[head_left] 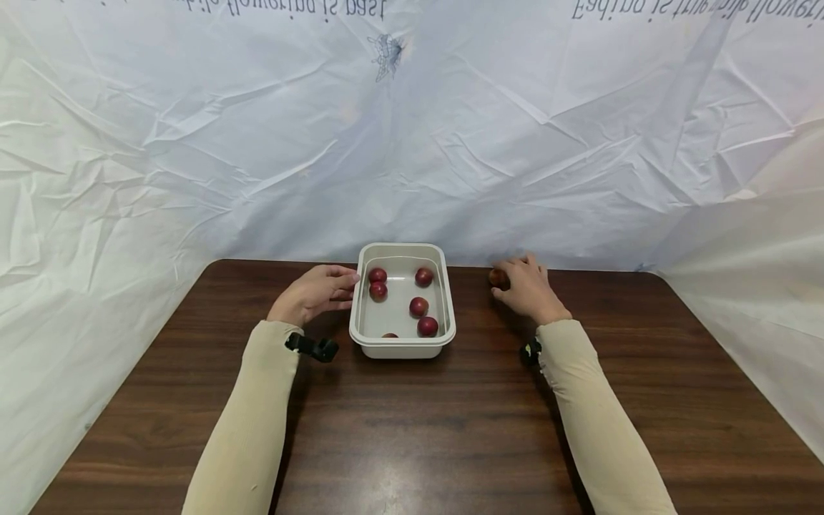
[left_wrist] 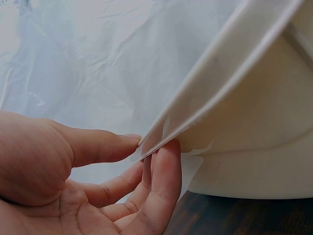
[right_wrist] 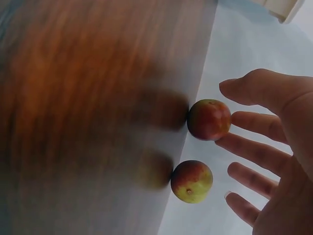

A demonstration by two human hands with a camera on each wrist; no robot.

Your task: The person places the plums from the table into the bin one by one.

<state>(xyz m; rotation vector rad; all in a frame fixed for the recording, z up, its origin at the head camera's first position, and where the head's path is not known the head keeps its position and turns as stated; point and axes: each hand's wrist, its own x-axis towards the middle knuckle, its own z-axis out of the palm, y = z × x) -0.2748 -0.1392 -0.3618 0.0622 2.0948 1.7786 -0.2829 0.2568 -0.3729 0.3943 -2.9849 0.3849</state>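
Note:
A whitish plastic container [head_left: 402, 350] holds several dark red plums [head_left: 418, 307], one mostly hidden behind its near wall. My left hand [head_left: 318, 293] is at its left side. In the left wrist view, the thumb and fingers pinch the container's rim [left_wrist: 215, 83]. Off to the right, my right hand [head_left: 528, 292] reaches over a plum [head_left: 498, 278] near the table's far edge. The right wrist view shows two red and yellow-green plums [right_wrist: 209, 120] on the table, with spread fingertips [right_wrist: 239, 118] right beside the upper one; whether they touch it, I cannot tell.
The brown wooden table [head_left: 412, 429] has a glossy surface. White wrinkled sheeting [head_left: 412, 164] with printed writing hangs behind its far edge and along both sides. Dark wrist devices [head_left: 312, 347] sit at both cuffs.

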